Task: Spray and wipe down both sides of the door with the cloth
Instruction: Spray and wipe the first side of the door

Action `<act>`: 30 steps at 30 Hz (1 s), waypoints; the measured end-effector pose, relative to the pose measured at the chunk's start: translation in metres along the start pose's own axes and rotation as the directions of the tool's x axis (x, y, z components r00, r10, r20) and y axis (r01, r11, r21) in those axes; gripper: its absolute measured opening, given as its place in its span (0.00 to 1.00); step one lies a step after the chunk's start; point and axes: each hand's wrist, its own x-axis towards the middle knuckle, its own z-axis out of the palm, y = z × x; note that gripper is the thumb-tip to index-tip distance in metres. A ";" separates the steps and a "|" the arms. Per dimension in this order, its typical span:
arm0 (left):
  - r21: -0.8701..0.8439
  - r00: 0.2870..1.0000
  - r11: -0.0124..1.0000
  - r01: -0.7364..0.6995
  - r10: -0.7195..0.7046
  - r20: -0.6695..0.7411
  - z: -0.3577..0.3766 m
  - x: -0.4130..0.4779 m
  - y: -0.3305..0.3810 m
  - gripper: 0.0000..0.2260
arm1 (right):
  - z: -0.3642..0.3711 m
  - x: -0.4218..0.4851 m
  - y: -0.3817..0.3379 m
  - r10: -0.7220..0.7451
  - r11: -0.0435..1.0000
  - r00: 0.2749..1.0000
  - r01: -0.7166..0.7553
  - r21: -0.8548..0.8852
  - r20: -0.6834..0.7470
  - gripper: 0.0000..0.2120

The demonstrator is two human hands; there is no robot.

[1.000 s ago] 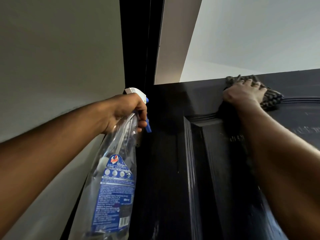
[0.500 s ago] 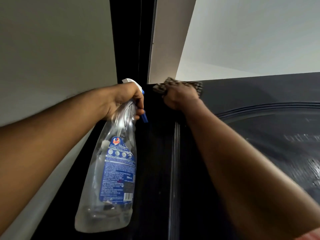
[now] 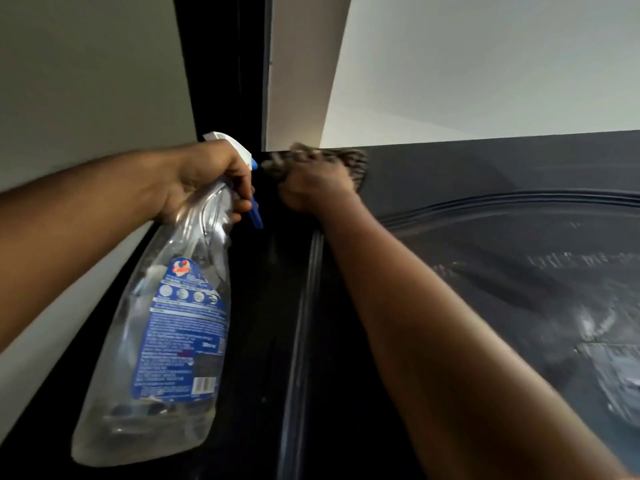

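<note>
While the head view looks up along the dark door (image 3: 485, 174), the right hand (image 3: 317, 183) is raised to the door's top left corner. It is blurred, but the fingers look curled on the checked cloth (image 3: 349, 159), pressing it against the top edge. Judged step: wiping the uppermost strip of this side, hence the outstretched arm. Streaky wet marks show on the panel below the curved moulding (image 3: 519, 199), so this side looks sprayed and the wipe partly done.

The left hand (image 3: 204, 178) is clamped round the neck of the spray bottle (image 3: 166, 323), one finger on the blue trigger (image 3: 256, 211). The bottle hangs tilted, base toward the camera, nearly empty, beside the black door frame (image 3: 225, 81) and grey wall (image 3: 86, 81). It is probably held there for the next spray and clear of the wiping arm. The door's other side isn't visible.
</note>
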 end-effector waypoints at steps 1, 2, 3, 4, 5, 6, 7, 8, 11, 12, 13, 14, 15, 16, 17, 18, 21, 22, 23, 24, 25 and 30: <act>0.003 1.000 1.000 -0.002 0.002 -0.006 0.003 -0.002 0.002 0.08 | 0.002 -0.005 -0.012 -0.110 0.994 0.994 0.110 0.016 -0.002 0.26; 0.004 1.000 1.000 -0.004 0.004 -0.012 0.009 -0.004 0.005 0.09 | 0.003 -0.011 -0.015 -0.184 0.983 0.983 0.184 0.026 0.004 0.26; 0.002 1.000 1.000 -0.008 0.008 -0.012 0.014 -0.005 0.007 0.09 | 0.003 -0.016 -0.010 -0.229 0.973 0.973 0.229 0.032 0.014 0.26; -0.004 1.000 1.000 -0.013 0.013 -0.013 0.020 -0.007 0.010 0.08 | 0.002 -0.021 0.001 -0.249 0.968 0.968 0.248 0.038 0.021 0.27; -0.016 0.999 0.999 -0.031 0.030 -0.010 0.024 -0.007 0.013 0.10 | -0.001 -0.025 0.018 -0.244 0.969 0.969 0.243 0.038 0.026 0.27; -0.026 0.999 0.998 -0.051 0.050 -0.009 0.029 -0.007 0.015 0.13 | -0.005 -0.030 0.038 -0.216 0.976 0.976 0.215 0.034 0.032 0.27; -0.036 0.998 0.997 -0.069 0.068 -0.010 0.036 -0.006 0.018 0.16 | -0.010 -0.037 0.064 -0.166 0.986 0.985 0.165 0.028 0.046 0.28; -0.039 0.997 0.996 -0.080 0.080 -0.009 0.044 -0.007 0.022 0.17 | -0.018 -0.044 0.092 -0.100 0.995 0.993 0.098 0.026 0.064 0.29; -0.026 0.998 0.998 -0.064 0.065 0.013 0.066 -0.014 0.033 0.13 | -0.045 -0.073 0.185 0.184 0.982 0.981 -0.186 0.023 0.060 0.30; -0.005 0.999 0.999 -0.048 0.048 0.019 0.076 -0.017 0.039 0.10 | -0.053 -0.086 0.218 0.314 0.949 0.949 -0.314 0.001 0.032 0.29; 0.013 0.999 0.999 -0.036 0.036 0.022 0.084 -0.020 0.044 0.08 | -0.061 -0.101 0.249 0.444 0.896 0.896 -0.444 -0.021 0.004 0.29; 0.025 0.999 0.999 -0.032 0.031 0.023 0.092 -0.023 0.049 0.07 | -0.068 -0.115 0.277 0.560 0.828 0.829 -0.560 -0.031 -0.009 0.30; 0.032 0.999 0.999 -0.032 0.031 0.023 0.100 -0.026 0.055 0.07 | -0.074 -0.125 0.297 0.646 0.763 0.763 -0.646 -0.033 -0.005 0.31; 0.040 0.999 0.999 -0.032 0.032 0.022 0.107 -0.029 0.060 0.06 | -0.079 -0.131 0.310 0.701 0.713 0.713 -0.701 -0.029 0.013 0.31; 0.045 0.999 0.998 -0.034 0.033 0.024 0.115 -0.032 0.066 0.06 | -0.082 -0.133 0.319 0.726 0.687 0.686 -0.726 -0.022 0.034 0.31; 0.048 0.999 0.998 -0.037 0.036 0.025 0.124 -0.035 0.071 0.07 | -0.082 -0.132 0.322 0.730 0.683 0.682 -0.730 -0.017 0.049 0.31; 0.047 0.998 0.998 -0.047 0.045 0.037 0.151 -0.045 0.083 0.07 | -0.072 -0.127 0.302 0.678 0.735 0.735 -0.676 -0.049 0.026 0.32; 0.043 0.998 0.998 -0.045 0.044 0.044 0.160 -0.048 0.087 0.07 | -0.067 -0.122 0.288 0.626 0.778 0.779 -0.624 -0.068 0.012 0.31; 0.038 0.998 0.998 -0.043 0.041 0.050 0.168 -0.050 0.091 0.06 | -0.062 -0.116 0.269 0.546 0.836 0.838 -0.544 -0.072 0.005 0.30; 0.037 0.998 0.999 -0.036 0.034 0.057 0.175 -0.051 0.095 0.06 | -0.057 -0.108 0.249 0.436 0.899 0.900 -0.435 -0.046 0.009 0.29; 0.038 0.998 0.999 -0.024 0.022 0.060 0.182 -0.053 0.099 0.06 | -0.053 -0.100 0.228 0.301 0.954 0.953 -0.301 -0.008 0.018 0.29; 0.060 0.999 0.998 0.036 -0.038 0.033 0.194 -0.057 0.116 0.09 | -0.046 -0.084 0.184 -0.150 0.986 0.973 0.135 0.093 0.174 0.28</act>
